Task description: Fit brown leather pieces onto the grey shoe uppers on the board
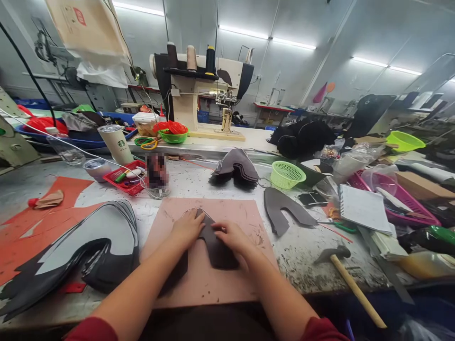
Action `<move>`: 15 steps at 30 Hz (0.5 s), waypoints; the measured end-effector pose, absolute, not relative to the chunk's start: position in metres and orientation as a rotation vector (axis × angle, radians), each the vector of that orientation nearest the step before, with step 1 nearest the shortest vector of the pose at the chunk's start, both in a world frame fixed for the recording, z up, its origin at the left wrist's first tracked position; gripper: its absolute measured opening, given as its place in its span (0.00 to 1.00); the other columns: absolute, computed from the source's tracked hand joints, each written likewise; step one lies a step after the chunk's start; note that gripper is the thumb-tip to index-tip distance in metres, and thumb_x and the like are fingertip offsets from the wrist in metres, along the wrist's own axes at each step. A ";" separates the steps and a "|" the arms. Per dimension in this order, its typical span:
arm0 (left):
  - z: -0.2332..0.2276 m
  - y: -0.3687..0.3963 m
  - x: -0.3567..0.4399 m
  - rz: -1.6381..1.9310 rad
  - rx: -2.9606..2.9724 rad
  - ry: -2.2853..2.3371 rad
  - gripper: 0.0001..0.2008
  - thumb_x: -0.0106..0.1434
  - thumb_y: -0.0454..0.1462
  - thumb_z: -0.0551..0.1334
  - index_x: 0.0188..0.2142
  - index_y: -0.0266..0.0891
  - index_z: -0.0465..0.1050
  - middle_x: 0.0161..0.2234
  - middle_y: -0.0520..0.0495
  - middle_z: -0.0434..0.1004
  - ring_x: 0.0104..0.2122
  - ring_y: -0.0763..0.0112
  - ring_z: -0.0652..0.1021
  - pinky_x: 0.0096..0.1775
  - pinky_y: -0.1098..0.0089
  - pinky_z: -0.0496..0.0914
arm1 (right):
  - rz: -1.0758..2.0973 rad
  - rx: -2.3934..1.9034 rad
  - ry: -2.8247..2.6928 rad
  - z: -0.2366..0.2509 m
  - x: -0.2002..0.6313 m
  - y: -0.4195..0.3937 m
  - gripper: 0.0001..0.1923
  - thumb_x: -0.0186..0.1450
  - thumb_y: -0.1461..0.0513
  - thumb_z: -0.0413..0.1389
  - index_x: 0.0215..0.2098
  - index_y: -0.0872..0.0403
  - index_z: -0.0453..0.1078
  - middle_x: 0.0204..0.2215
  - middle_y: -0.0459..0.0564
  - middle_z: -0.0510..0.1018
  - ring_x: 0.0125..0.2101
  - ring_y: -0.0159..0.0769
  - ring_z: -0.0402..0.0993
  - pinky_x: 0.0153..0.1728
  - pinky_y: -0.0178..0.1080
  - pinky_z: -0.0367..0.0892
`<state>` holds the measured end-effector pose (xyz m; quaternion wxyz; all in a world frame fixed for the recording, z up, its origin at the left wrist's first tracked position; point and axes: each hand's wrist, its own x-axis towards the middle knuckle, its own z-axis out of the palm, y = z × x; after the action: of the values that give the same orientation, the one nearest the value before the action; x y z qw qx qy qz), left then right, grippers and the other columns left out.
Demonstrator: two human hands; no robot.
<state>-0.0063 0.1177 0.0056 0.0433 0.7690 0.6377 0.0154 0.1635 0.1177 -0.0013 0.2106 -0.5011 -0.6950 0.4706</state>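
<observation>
Sprawling across the scene, a scuffed grey worktable [313, 255] carries everything. Far behind it stands a cream sewing machine [199, 90]. At near left lies a big stack of dark cut pieces [88, 251]. In the middle sits a pink cutting mat [245, 213], and on it a dark shoe-upper piece [216, 248]. Both hands lie flat on that piece, pressing rather than clasping: the left hand [186, 229] on its left part, the right hand [232, 239] on its right, fingers spread. A wooden-handled hammer [350, 279] rests near right, well apart. A small green basket [287, 174] sits farther right.
</observation>
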 end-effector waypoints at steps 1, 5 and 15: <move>0.002 0.118 -0.004 0.035 2.361 1.962 0.17 0.61 0.38 0.51 0.50 0.42 0.62 0.53 0.41 0.61 0.51 0.59 0.64 0.46 0.60 0.65 | 1.376 -1.417 -1.845 -0.002 0.173 0.108 0.14 0.54 0.67 0.52 0.38 0.54 0.71 0.36 0.49 0.74 0.37 0.35 0.70 0.40 0.37 0.63; -0.006 0.116 -0.001 0.017 2.400 1.974 0.18 0.63 0.38 0.49 0.52 0.41 0.60 0.55 0.38 0.59 0.53 0.59 0.61 0.46 0.60 0.64 | 1.464 -1.510 -1.650 -0.009 0.205 0.073 0.09 0.52 0.66 0.53 0.32 0.55 0.71 0.28 0.46 0.75 0.28 0.32 0.70 0.30 0.35 0.65; -0.004 0.113 0.003 -0.022 2.416 1.954 0.32 0.56 0.52 0.54 0.55 0.35 0.56 0.56 0.32 0.54 0.55 0.52 0.58 0.49 0.58 0.60 | 0.990 -1.530 -1.993 -0.008 0.208 0.058 0.07 0.53 0.68 0.52 0.26 0.54 0.71 0.28 0.48 0.73 0.33 0.33 0.69 0.37 0.35 0.64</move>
<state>0.0025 0.1128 -0.0040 0.0169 0.7774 0.6288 -0.0070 0.2081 0.0583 -0.0079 0.2187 -0.5527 -0.7203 0.3577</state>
